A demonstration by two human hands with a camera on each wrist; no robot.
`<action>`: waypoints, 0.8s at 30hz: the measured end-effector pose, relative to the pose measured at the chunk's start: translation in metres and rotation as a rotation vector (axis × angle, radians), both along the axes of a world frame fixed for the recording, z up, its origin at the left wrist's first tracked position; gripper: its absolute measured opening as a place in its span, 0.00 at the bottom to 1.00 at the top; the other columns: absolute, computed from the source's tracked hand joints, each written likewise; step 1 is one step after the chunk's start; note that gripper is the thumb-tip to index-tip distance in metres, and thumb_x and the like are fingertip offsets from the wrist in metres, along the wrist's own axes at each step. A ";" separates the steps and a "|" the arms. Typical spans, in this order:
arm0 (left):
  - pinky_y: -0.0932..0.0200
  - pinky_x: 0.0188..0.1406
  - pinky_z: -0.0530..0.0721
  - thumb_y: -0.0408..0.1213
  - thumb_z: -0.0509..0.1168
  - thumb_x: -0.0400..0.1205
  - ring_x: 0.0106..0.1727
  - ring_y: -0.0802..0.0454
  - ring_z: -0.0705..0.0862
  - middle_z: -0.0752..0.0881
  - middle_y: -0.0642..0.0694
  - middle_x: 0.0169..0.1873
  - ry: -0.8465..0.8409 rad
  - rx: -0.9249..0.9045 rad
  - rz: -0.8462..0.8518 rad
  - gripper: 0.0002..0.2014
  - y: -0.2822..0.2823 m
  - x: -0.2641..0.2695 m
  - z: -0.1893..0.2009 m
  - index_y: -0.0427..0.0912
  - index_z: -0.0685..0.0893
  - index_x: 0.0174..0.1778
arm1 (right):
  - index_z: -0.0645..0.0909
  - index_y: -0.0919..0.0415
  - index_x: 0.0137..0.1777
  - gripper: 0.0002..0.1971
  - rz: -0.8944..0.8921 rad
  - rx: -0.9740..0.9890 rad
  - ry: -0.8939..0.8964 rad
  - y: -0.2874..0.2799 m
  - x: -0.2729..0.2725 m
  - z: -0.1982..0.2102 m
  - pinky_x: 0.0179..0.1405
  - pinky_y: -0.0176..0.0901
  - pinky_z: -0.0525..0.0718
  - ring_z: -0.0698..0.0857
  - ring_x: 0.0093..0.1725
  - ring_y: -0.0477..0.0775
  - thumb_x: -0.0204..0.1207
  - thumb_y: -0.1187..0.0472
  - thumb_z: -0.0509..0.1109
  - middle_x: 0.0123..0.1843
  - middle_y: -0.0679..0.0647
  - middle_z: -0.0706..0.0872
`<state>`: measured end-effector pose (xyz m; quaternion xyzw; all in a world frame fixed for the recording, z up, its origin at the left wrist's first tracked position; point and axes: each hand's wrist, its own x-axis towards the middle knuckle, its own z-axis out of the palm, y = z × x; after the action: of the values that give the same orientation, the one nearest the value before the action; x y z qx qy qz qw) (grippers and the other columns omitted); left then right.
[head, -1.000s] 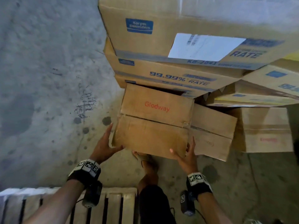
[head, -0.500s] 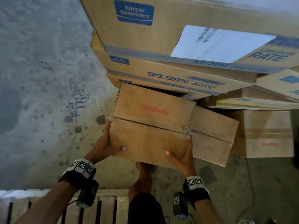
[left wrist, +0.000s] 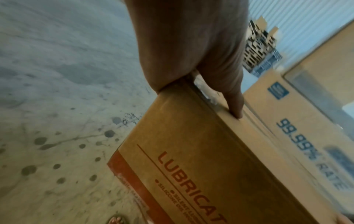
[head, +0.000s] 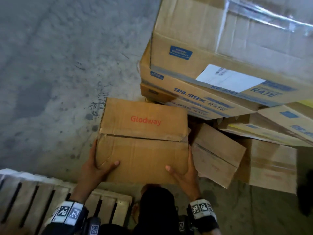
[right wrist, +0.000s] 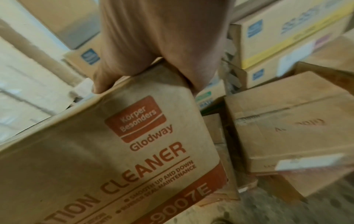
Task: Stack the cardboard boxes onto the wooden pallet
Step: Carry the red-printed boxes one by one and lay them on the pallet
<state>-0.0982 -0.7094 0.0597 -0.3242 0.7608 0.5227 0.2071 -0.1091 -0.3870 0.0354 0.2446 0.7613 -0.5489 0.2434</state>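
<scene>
Both hands, left hand [head: 94, 168] and right hand [head: 184, 173], clamped on Glodway box [head: 144, 141]; long axis three-to-nine; wooden pallet [head: 55, 199] at seven o'clock, nearer left.

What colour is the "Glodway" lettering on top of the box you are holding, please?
Red, on the box; clearest in the head view.

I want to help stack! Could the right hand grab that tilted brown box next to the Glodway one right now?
Probably not yet: the right hand and left hand both grip the Glodway box. The tilted box sits close, uncovered.
</scene>
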 end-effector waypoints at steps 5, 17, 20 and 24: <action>0.47 0.60 0.81 0.60 0.84 0.61 0.70 0.48 0.78 0.75 0.50 0.76 0.106 -0.012 0.286 0.58 -0.024 0.066 0.047 0.69 0.57 0.84 | 0.46 0.26 0.85 0.62 0.322 -0.007 0.039 -0.040 -0.026 0.041 0.69 0.44 0.80 0.76 0.72 0.40 0.60 0.40 0.86 0.79 0.37 0.70; 0.45 0.70 0.74 0.58 0.83 0.63 0.64 0.56 0.73 0.76 0.58 0.66 0.281 -0.294 0.986 0.45 -0.063 0.295 0.156 0.82 0.63 0.70 | 0.44 0.32 0.86 0.63 1.107 -0.118 0.430 -0.212 0.028 0.176 0.65 0.40 0.76 0.72 0.74 0.46 0.59 0.34 0.85 0.82 0.42 0.66; 0.44 0.72 0.74 0.58 0.84 0.63 0.68 0.54 0.75 0.75 0.61 0.66 0.316 -0.369 1.073 0.46 -0.064 0.348 0.168 0.86 0.61 0.68 | 0.44 0.34 0.87 0.61 1.210 -0.097 0.493 -0.250 0.059 0.195 0.71 0.51 0.75 0.74 0.77 0.54 0.62 0.37 0.82 0.85 0.51 0.68; 0.38 0.76 0.73 0.67 0.82 0.59 0.77 0.45 0.73 0.76 0.54 0.74 0.307 -0.479 1.238 0.57 -0.056 0.439 0.182 0.74 0.56 0.82 | 0.44 0.34 0.88 0.60 1.351 -0.143 0.590 -0.294 0.130 0.216 0.77 0.55 0.71 0.72 0.79 0.53 0.61 0.35 0.80 0.84 0.46 0.68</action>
<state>0.3410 -0.7652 0.2419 -0.6589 0.5506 0.4019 -0.3180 0.0213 -0.6813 0.2514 -0.4516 0.7421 -0.3705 0.3287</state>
